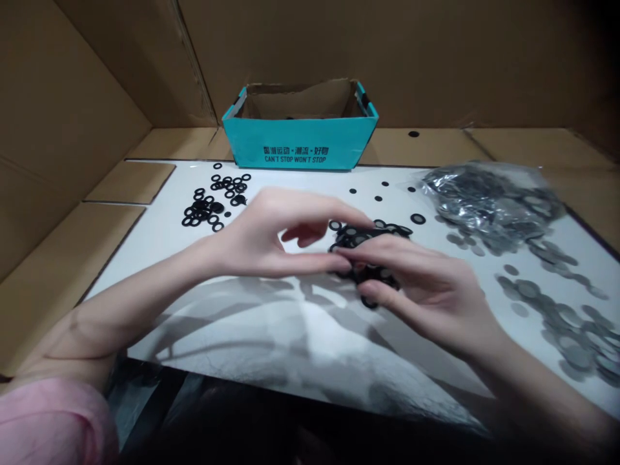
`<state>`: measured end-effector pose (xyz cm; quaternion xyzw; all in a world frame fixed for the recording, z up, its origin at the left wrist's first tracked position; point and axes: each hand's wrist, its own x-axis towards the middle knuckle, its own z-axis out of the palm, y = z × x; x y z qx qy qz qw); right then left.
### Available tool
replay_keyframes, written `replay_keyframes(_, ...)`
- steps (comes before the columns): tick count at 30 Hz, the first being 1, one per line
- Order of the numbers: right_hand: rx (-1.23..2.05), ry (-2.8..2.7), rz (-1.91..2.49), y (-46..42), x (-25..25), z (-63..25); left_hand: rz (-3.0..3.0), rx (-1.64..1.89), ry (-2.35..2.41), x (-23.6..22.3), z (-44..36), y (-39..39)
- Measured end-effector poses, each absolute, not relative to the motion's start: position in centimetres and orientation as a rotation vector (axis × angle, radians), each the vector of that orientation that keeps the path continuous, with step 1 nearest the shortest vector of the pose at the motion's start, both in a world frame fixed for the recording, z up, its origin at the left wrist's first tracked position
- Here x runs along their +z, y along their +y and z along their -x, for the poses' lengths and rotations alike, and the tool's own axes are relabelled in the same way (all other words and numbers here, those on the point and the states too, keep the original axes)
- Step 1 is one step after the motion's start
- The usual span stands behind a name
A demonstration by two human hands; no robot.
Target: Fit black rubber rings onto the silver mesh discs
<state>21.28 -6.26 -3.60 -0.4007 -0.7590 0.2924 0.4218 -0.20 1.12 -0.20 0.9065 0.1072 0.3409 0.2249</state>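
Note:
My left hand [268, 226] is curled, with its thumb and forefinger reaching to the right over a pile of black rings [356, 236]. From the other side comes my right hand [436, 284], its forefinger touching the tip of my left thumb. Both hands are bent in a pinch, and dark ring shapes show among the fingertips. Motion blur and the pile behind them hide what exactly is held. Several rings in this pile have grey centres. To the left lies a second group of black rings [227, 185], with open middles.
A turquoise open box [300, 142] stands at the back. On the right lie a clear plastic bag [494, 200] of grey discs and many loose grey discs [566, 316]. Small black discs [378, 198] dot the white sheet [232, 316]. Cardboard walls [387, 58] enclose the workspace.

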Motion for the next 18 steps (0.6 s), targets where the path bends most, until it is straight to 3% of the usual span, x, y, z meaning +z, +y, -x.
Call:
replay_keyframes(3, 0.235, -2.038, 1.138, -5.4, -2.6, -23.5, -2.462, 1.092, 0.461, 1.1, 1.6, 2.7)
replay_keyframes(6, 0.035, -2.160, 1.264, -4.3, -2.4, -26.2, -2.495, 1.048, 0.682, 1.9, 3.5, 4.4)
replay_keyframes(12, 0.087, -2.202, 1.455, -1.8, -3.9, -28.4, -2.476, 0.835, 1.064, 2.0, 7.0, 6.5)
replay_keyframes(18, 0.364, -2.277, 1.570, 0.5, -4.8, -28.0, -2.435, 0.736, 1.194, 1.4, 8.2, 7.9)
